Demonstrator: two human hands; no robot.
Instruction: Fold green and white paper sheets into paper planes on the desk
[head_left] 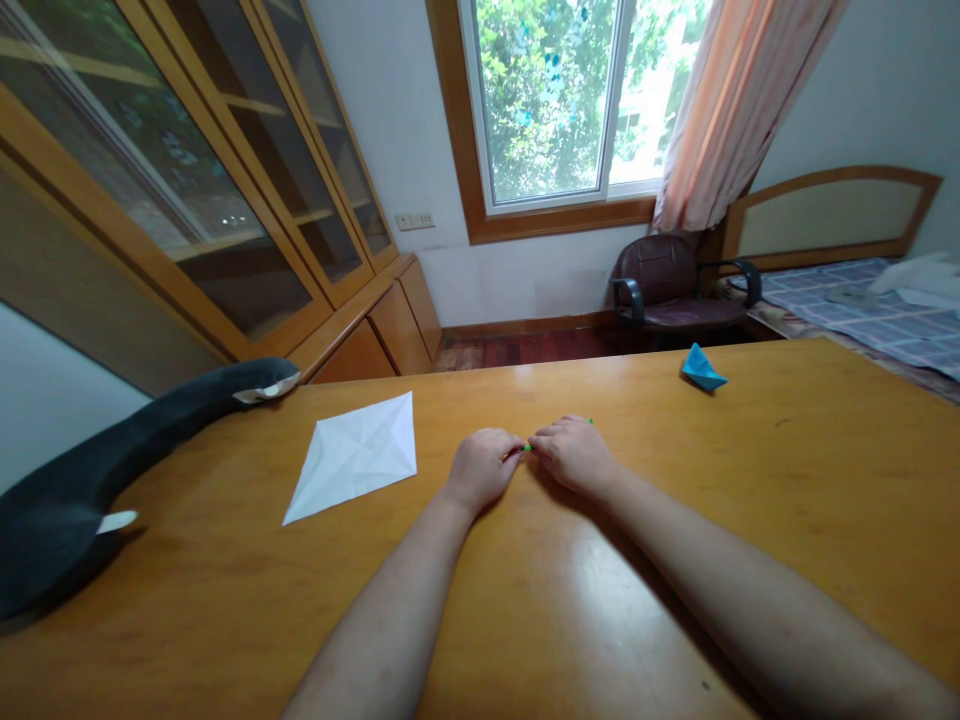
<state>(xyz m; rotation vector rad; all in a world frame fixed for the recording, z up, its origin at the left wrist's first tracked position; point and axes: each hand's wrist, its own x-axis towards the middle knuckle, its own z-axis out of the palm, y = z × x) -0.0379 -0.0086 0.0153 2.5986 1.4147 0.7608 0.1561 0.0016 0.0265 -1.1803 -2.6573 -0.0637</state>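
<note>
Both hands are pinching a small green paper [528, 447] between them, mid-table: the left hand [484, 466] and the right hand [574, 455] are meeting fingertip to fingertip, closed on it. Pressing each crease flat against the wooden table [787, 470] would probably keep folds sharp. A white sheet [356, 455] is lying left, a blue fold [703, 368] far right, a window [555, 100] beyond.

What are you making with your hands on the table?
Both hands, left and right, pinch a tiny green paper between them on the wooden table. A creased white sheet lies to the left. A folded blue paper sits farther off on the right.
</note>
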